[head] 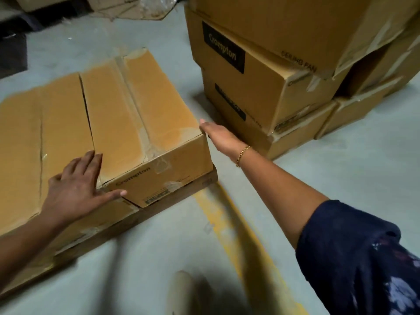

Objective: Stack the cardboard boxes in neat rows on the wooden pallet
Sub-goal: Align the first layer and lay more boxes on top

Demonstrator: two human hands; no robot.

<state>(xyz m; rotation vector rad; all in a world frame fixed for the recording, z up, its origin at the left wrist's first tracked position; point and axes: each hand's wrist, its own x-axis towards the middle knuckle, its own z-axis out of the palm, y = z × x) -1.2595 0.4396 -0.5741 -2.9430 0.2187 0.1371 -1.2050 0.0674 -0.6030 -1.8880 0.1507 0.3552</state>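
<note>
- Left hand (77,185) laid flat on near corner of cardboard box (147,114).
- Right hand (219,136) held flat at its right side.
- Box seated on wooden pallet (181,192).

A: Looking from where?
B: From head height on the person, angled forward and down onto the floor (354,169).
A: Facing what?
B: Toward the wooden pallet (175,200) at lower left; stack of boxes (250,87) up the upper right, cut off by the top and right edges.
A: How near?
B: Close, with left hand (77,185) flat on the nearest box (145,105), right hand (218,135) at its right corner, both forearms (272,185) reaching in from the bottom corners.
A: Wide or tight?
B: Wide-angle: straight box edges bowed toward the borders, bottom edge smeared with blur.
</note>
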